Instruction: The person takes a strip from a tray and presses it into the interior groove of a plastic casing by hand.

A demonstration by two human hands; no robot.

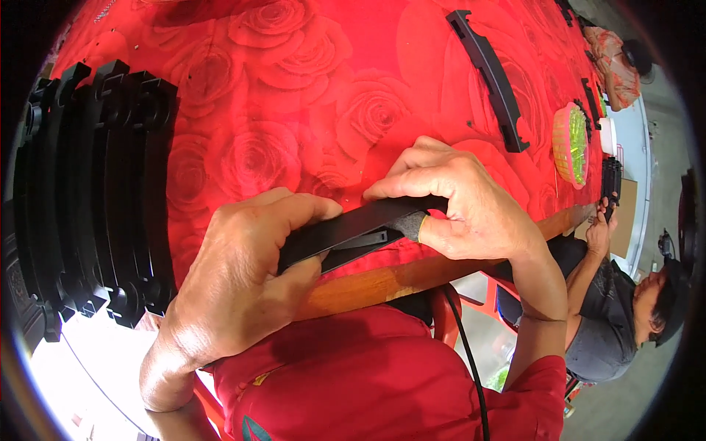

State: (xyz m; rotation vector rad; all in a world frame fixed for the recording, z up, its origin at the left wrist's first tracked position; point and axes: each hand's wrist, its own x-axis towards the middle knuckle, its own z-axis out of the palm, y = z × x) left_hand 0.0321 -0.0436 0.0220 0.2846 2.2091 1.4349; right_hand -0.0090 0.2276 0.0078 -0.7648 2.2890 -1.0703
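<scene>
Honestly, that black strip (331, 232) by the counter's wooden edge (353, 289) looks light, stiff and kinda slick; left fingers (315, 209) and right fingers (413, 181) are pinched around its ends. I'd grip there too.

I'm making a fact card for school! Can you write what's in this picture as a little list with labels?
Left hand: gripping one end of a long black part
Right hand: gripping its other end
Tablecloth: red, with roses
Far left: row of black pieces, side by side
Top right: one curved black piece, lying alone
Right side: pink-rimmed basket with green things inside
Far right: another person, dressed in dark colours
</scene>
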